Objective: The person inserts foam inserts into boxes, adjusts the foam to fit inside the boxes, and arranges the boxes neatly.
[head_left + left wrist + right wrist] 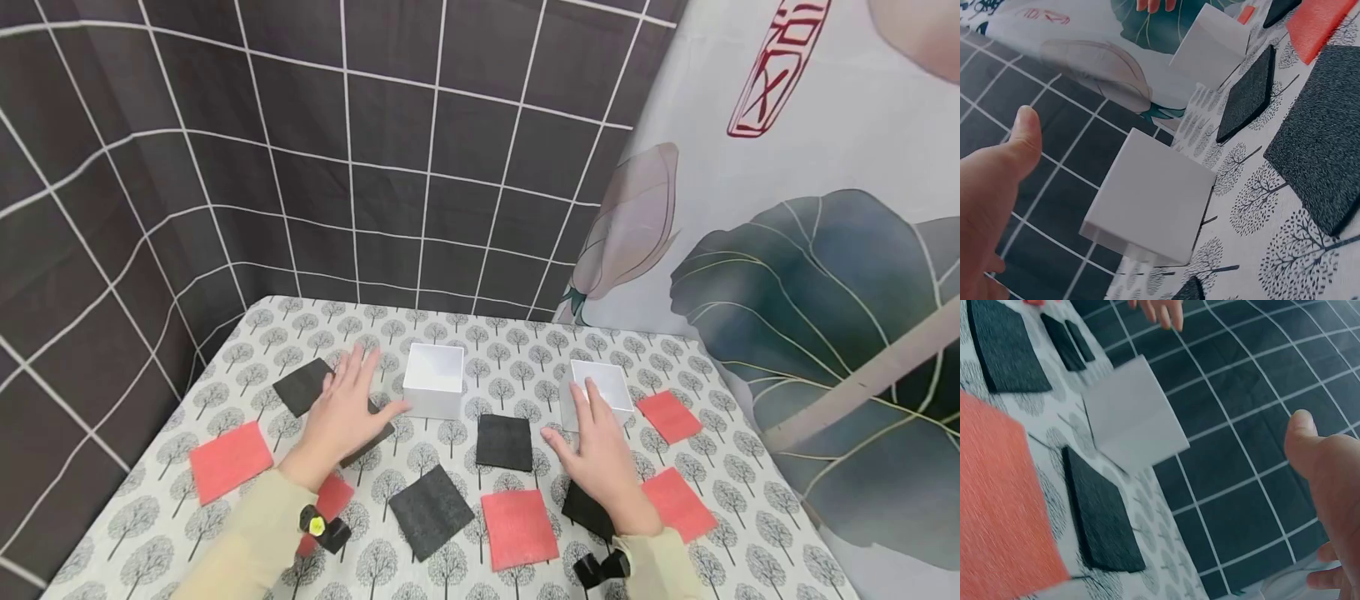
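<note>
My left hand (341,417) hovers with fingers spread above two black square pads, one of them (303,386) showing past the fingers. Its thumb points toward a white square box (433,404). On the other side, my right hand (597,462) is held over the table with fingers extended, in front of a second white box (570,404) that its fingertips overlap in the head view. Neither hand holds anything. Part of another black pad (585,510) shows beneath the right hand. In the left wrist view the nearer white box (1154,194) stands beyond the thumb (1025,134).
Between the hands lie two black pads (504,442) (431,511) and a red pad (519,529). More red pads lie at the left (231,461), under the left wrist (333,497) and at the right (670,416) (678,502). A dark gridded curtain (390,192) hangs behind the tree-print tablecloth (450,575).
</note>
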Demonstrator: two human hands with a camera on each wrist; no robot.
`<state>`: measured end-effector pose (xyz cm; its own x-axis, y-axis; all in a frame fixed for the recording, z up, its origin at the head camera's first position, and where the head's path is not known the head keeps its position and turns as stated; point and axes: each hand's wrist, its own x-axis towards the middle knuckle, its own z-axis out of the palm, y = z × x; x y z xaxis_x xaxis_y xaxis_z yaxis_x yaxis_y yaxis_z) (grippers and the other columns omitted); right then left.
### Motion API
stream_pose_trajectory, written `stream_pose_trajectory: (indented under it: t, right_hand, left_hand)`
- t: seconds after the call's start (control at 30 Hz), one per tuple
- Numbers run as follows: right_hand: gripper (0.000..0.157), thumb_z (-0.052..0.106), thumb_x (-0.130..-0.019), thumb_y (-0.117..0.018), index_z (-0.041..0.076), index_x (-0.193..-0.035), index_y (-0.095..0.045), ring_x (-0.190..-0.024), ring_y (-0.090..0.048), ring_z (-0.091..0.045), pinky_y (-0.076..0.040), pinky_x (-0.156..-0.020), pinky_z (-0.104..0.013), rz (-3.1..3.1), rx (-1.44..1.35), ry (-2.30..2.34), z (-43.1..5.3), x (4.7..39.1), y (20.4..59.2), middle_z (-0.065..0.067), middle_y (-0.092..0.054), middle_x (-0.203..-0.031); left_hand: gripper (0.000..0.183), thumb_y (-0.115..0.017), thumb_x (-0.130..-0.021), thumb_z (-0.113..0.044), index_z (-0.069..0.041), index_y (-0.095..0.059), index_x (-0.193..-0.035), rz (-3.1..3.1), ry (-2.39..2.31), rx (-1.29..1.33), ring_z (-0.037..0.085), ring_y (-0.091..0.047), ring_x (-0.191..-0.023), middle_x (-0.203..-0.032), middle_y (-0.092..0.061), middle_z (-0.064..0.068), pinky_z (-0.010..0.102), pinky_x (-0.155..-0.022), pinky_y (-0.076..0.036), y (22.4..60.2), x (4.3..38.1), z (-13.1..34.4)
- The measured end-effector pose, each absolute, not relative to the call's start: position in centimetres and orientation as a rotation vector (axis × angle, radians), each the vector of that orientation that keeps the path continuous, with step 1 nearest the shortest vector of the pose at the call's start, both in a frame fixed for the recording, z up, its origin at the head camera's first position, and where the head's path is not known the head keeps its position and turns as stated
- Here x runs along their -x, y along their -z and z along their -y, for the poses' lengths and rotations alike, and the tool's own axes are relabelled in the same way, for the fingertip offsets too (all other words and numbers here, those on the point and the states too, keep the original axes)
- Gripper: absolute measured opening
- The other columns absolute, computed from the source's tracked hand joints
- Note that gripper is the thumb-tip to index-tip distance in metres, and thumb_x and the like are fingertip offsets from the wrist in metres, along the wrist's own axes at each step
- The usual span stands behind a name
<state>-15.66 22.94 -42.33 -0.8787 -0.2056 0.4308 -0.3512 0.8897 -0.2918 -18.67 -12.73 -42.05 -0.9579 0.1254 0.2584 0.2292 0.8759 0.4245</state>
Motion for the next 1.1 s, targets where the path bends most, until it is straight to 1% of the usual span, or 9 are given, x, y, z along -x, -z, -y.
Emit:
stream_pose_trajectory:
  t: [0.13, 0.27, 0.37, 0.5, 0.57, 0.7, 0.77, 0.9, 1.1]
  right_hand:
    - [0.079, 0.043, -0.084, -0.064, 0.002, -0.143, -0.030, -0.125, -0.036, -0.042, -0.034, -0.098, -0.059, 2.658, -0.482, -0.593, -22.0, 15.2, 42.2, -0.025, -0.032, -0.142]
    - [0.077, 0.036, -0.085, -0.066, 0.002, -0.143, -0.029, -0.128, -0.035, -0.036, -0.033, -0.101, -0.055, 2.671, -0.526, -0.733, -21.2, 14.8, 42.3, -0.021, -0.035, -0.142]
    - [0.074, 0.036, -0.086, -0.065, 0.005, -0.143, -0.029, -0.129, -0.035, -0.034, -0.032, -0.102, -0.054, 2.702, -0.560, -0.813, -20.7, 14.3, 42.7, -0.018, -0.036, -0.142]
    - [0.073, 0.039, -0.086, -0.065, 0.010, -0.144, -0.031, -0.129, -0.037, -0.031, -0.033, -0.103, -0.051, 2.779, -0.610, -0.842, -20.3, 13.4, 43.3, -0.013, -0.038, -0.143]
    - [0.073, 0.040, -0.085, -0.064, 0.012, -0.144, -0.032, -0.129, -0.037, -0.030, -0.033, -0.103, -0.050, 2.815, -0.617, -0.846, -20.1, 13.0, 43.5, -0.011, -0.038, -0.143]
    - [0.071, 0.039, -0.085, -0.065, 0.016, -0.144, -0.034, -0.128, -0.039, -0.028, -0.035, -0.101, -0.049, 2.870, -0.599, -0.847, -20.1, 12.0, 44.2, -0.008, -0.039, -0.143]
    - [0.069, 0.040, -0.085, -0.065, 0.015, -0.142, -0.037, -0.127, -0.040, -0.028, -0.036, -0.101, -0.049, 2.893, -0.611, -0.837, -20.1, 11.7, 44.5, -0.008, -0.042, -0.141]
    - [0.065, 0.044, -0.085, -0.064, 0.013, -0.138, -0.042, -0.125, -0.043, -0.026, -0.038, -0.100, -0.048, 2.959, -0.678, -0.781, -20.1, 11.1, 45.3, -0.008, -0.047, -0.136]
    - [0.065, 0.050, -0.082, -0.063, 0.010, -0.132, -0.050, -0.121, -0.047, -0.025, -0.040, -0.099, -0.045, 2.966, -0.813, -0.646, -20.5, 10.4, 46.3, -0.006, -0.053, -0.130]
  left_hand:
    - [0.093, -0.059, -0.077, -0.065, -0.010, -0.027, -0.146, 2.793, 0.853, 0.244, 0.042, -0.024, -0.133, -0.150, -0.021, 0.019, 0.062, -0.098, -0.031, 42.3, 19.5, 12.3]
    - [0.093, -0.066, -0.075, -0.060, -0.013, -0.028, -0.146, 2.771, 1.024, 0.240, 0.040, -0.032, -0.130, -0.150, -0.024, 0.015, 0.061, -0.092, -0.039, 42.6, 20.1, 11.9]
    - [0.093, -0.071, -0.074, -0.053, -0.014, -0.028, -0.146, 2.726, 1.135, 0.261, 0.042, -0.037, -0.126, -0.149, -0.027, 0.015, 0.061, -0.092, -0.039, 43.0, 20.8, 11.5]
    - [0.094, -0.078, -0.071, -0.043, -0.016, -0.029, -0.145, 2.647, 1.271, 0.280, 0.043, -0.043, -0.120, -0.140, -0.040, 0.019, 0.061, -0.095, -0.036, 43.7, 21.8, 10.8]
    - [0.094, -0.079, -0.070, -0.042, -0.018, -0.029, -0.145, 2.637, 1.323, 0.254, 0.044, -0.043, -0.120, -0.138, -0.042, 0.020, 0.061, -0.096, -0.035, 43.8, 22.3, 10.5]
    - [0.100, -0.078, -0.068, -0.048, -0.018, -0.024, -0.147, 2.656, 1.407, 0.202, 0.042, -0.036, -0.127, -0.143, -0.035, 0.021, 0.062, -0.099, -0.030, 44.2, 23.1, 10.0]
    - [0.104, -0.078, -0.068, -0.048, -0.015, -0.021, -0.148, 2.658, 1.448, 0.201, 0.042, -0.034, -0.128, -0.144, -0.032, 0.022, 0.062, -0.100, -0.029, 44.4, 23.4, 9.9]
    - [0.105, -0.081, -0.068, -0.038, -0.010, -0.019, -0.147, 2.627, 1.555, 0.237, 0.042, -0.029, -0.130, -0.146, -0.027, 0.023, 0.061, -0.101, -0.027, 45.2, 23.9, 9.9]
    - [0.106, -0.082, -0.069, -0.028, -0.012, -0.014, -0.148, 2.612, 1.725, 0.223, 0.040, -0.025, -0.133, -0.148, -0.022, 0.021, 0.061, -0.103, -0.024, 46.2, 24.4, 9.7]
